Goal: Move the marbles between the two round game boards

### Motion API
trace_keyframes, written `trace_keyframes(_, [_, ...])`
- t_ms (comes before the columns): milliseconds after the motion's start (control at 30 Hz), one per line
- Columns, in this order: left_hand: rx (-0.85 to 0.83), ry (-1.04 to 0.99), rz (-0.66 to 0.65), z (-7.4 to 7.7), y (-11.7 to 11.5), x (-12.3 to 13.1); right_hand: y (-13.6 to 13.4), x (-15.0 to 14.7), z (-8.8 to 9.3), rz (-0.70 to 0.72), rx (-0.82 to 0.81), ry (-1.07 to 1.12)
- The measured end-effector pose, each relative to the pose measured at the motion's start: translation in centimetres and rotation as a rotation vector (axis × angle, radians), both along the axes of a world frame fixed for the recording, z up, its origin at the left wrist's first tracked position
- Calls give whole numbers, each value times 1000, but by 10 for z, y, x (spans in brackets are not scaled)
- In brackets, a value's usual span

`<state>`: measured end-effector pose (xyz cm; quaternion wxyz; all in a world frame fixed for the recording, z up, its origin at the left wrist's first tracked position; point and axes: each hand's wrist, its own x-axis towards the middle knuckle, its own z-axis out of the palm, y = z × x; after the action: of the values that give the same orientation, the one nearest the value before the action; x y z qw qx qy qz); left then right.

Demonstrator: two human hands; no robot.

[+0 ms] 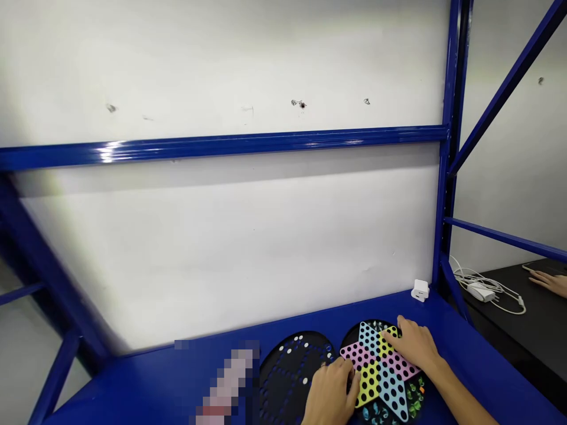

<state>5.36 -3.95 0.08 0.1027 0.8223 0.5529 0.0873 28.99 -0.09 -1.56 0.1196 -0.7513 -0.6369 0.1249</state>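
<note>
A star-shaped Chinese checkers board with blue, yellow and pink points and black holes lies over a round black tray. My left hand grips the board's left side, thumb along its edge and the other fingers curled. At the upper right, my right hand has its thumb on a yellow point, its fingers bent at the edge and partly hidden. Green and blue glass marbles show around the star. Left of it lies a second round black board with holes and a few white pieces.
Everything rests on a blue shelf with a blue frame before a white wall. A white charger stands at the back right. Beyond the post are a cable with adapter and another person's hand on a black table.
</note>
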Motion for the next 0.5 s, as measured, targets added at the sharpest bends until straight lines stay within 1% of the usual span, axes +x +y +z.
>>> trace_keyframes(167, [26,37,-82,-8,2,2,1,0,-1,10,-2,-4])
trace_keyframes(267, [49,20,-97,-8,3,1,1,1,-2,12,-3,-4])
trace_keyframes(333, [77,-18,-49,-5,6,-4,1,2,-3,12,5,-12])
trace_keyframes(433, [125,-42,114,2,14,-22,0,2,-2,17,18,-20])
trace_keyframes(500, [144,-16,203,5,21,-36,0,2,-1,22,25,-20])
